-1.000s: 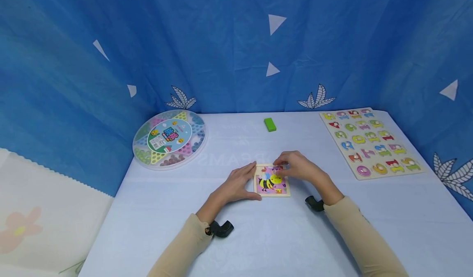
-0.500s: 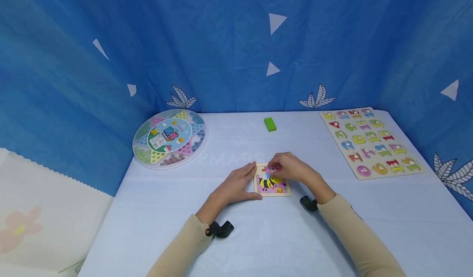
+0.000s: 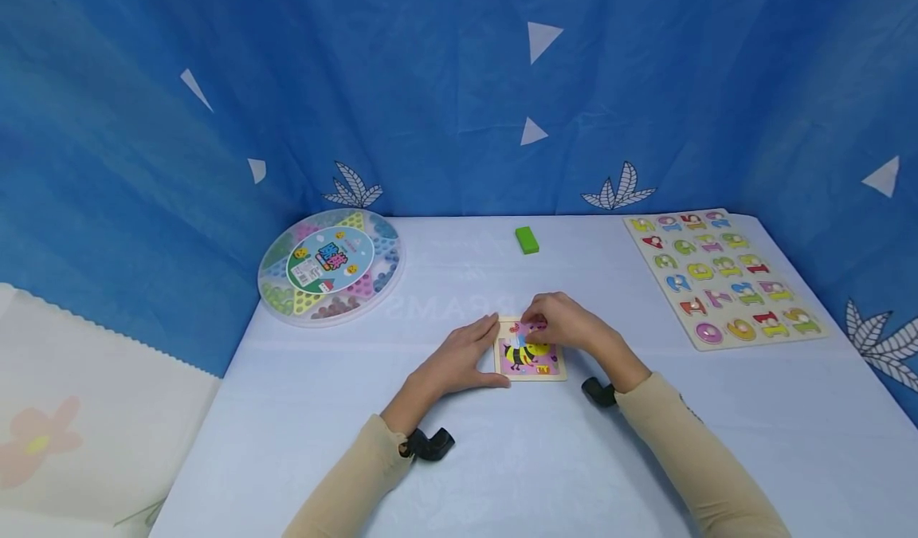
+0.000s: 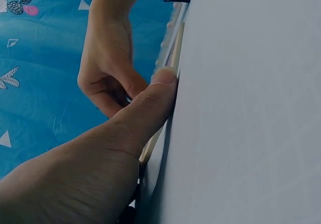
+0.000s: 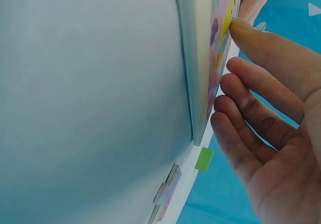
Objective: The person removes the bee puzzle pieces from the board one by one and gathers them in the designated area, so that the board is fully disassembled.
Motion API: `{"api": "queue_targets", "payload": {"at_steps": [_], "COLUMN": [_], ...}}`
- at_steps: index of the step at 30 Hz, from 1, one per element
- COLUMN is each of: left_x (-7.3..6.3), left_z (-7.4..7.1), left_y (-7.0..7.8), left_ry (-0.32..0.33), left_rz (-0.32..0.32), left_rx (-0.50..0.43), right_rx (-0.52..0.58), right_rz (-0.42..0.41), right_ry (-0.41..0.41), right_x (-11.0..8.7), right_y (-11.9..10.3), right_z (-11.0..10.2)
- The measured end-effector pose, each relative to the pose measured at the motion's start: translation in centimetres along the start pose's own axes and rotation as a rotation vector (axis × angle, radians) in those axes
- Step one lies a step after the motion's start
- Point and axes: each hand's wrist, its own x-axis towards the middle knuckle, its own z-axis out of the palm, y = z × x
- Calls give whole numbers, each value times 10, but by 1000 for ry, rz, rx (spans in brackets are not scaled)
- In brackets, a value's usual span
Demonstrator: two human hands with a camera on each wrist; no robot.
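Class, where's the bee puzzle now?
In the head view, the bee puzzle lies on the white table, below and right of picture centre, left hand at its left edge, right hand over its upper part.

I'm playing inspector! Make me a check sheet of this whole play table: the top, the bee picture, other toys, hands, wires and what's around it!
Surface: white cloth, with faint letters and creases.
Job's things: bee picture in a pale frame, lying flat between the hands.
Clutter: round game set at left; green block near the far edge; number board at right.
Hands: left hand rests against the frame's left side; right hand has its thumb on the picture. Each wrist wears a black piece.
Cables: nothing seen.
Surroundings: blue curtain with leaves and triangles; cream flowered cloth at left.
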Motion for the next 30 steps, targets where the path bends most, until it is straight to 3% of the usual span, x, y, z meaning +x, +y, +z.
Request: {"api": "queue_targets", "payload": {"at_steps": [18,30], "left_x": [0,0], "left_z": [0,-1], "left_y": [0,1], "left_ry": [-4,-4], "left_rz": [-8,2], "left_rx": [14,-1], "right_rx": [-33,33], "right_rz": [-14,53], "right_ry": [4,-42], "right_x": [1,9], "right_y": [-1,1], "right_z": [0,-3]}}
